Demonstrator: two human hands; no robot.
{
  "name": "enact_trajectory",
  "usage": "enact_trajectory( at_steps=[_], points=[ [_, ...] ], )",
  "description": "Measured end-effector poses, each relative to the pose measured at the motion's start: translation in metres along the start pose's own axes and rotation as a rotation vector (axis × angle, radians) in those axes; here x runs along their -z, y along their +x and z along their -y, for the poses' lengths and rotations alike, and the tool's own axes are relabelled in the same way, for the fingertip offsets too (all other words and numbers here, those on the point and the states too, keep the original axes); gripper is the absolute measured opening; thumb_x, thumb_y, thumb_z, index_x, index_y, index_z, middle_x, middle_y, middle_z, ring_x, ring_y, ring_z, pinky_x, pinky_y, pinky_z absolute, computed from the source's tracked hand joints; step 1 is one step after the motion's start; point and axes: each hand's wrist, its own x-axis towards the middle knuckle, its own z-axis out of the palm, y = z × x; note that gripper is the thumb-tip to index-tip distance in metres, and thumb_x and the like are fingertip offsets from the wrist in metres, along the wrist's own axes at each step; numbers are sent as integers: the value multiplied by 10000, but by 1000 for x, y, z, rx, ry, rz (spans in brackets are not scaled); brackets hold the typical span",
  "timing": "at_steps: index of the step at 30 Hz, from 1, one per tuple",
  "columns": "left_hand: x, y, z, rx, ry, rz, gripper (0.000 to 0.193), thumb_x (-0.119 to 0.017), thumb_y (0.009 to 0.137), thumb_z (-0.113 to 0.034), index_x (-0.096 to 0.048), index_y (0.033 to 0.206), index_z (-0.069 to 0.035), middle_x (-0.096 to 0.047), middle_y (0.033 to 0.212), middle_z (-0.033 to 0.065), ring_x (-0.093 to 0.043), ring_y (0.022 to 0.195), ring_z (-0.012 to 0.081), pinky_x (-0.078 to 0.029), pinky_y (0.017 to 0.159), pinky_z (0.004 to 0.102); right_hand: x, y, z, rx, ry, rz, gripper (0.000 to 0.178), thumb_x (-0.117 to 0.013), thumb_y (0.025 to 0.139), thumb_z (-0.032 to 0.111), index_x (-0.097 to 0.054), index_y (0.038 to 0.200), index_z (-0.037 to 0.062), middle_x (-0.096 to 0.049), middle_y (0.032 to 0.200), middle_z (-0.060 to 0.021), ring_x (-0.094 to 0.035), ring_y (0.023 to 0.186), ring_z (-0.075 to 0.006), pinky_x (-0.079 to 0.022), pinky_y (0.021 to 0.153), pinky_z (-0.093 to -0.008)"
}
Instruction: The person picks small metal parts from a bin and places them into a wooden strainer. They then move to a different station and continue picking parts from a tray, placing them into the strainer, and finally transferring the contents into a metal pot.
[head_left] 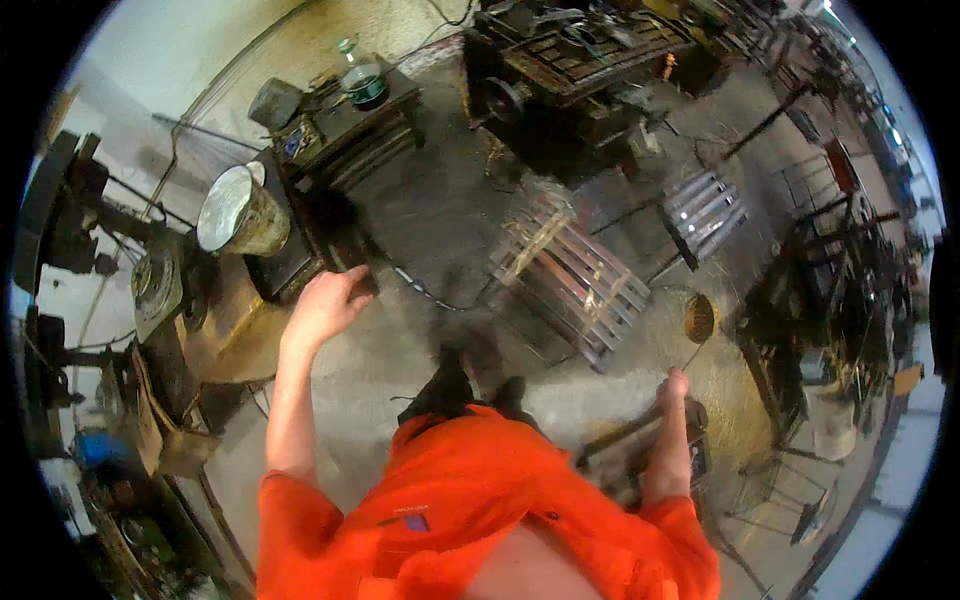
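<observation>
Orange is your shirt [470,480]; your right hand [674,390] looks closed around a thin rod [692,357], a round brown basket [700,318] just beyond. Your left hand [332,304] half curls, grip unclear, near the pale bucket [264,226].

Stained pale wall [250,62] beside a low dark table [402,94], grey floor [370,355] beneath

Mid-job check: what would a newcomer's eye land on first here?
The bright orange shirt fills the lower middle. Just right of centre sits a slatted rack of bars; at upper left, a stained bucket stands beyond the left hand.
</observation>
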Motion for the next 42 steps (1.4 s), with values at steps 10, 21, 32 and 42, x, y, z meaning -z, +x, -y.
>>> enact_trajectory(
  at_steps=[10, 21, 32, 42],
  points=[
    [-32, 59, 133, -5, -347, -349, 318, -559, 707, 17, -560, 1024, -6, -573, 804, 175, -560, 714, 315, -447, 649, 348, -54, 18, -1, -7, -214, 339, 311, -459, 793, 228, -355, 526, 108, -369, 484, -39, -366, 411, -191, -298, 382, -320],
    [-32, 150, 243, -148, -291, -23, 350, -538, 661, 9, -581, 1008, 3, -567, 968, 181, -563, 866, 314, -467, 716, 351, -159, -115, 64, 217, 443, 168, 208, -454, 813, 196, -415, 625, 116, -332, 535, -12, -337, 423, -150, -293, 394, -285],
    [-7, 327, 214, -264, -375, 41, 309, -593, 746, -124, -581, 1041, -31, -623, 784, 171, -592, 763, 309, -274, 966, 481, -267, -180, 158, 317, 1026, 205, 212, -366, 883, 228, -416, 735, 84, -330, 577, 16, -265, 447, -103, -217, 389, -232],
    [42, 536, 214, -429, -221, 237, 393, -600, 724, -65, -546, 1112, -30, -623, 888, 156, -602, 815, 247, -469, 713, 316, -427, -134, 229, 351, 1004, 215, 165, -344, 863, 175, -439, 815, 50, -298, 565, 17, -250, 455, -93, -232, 398, -221]
  ],
)
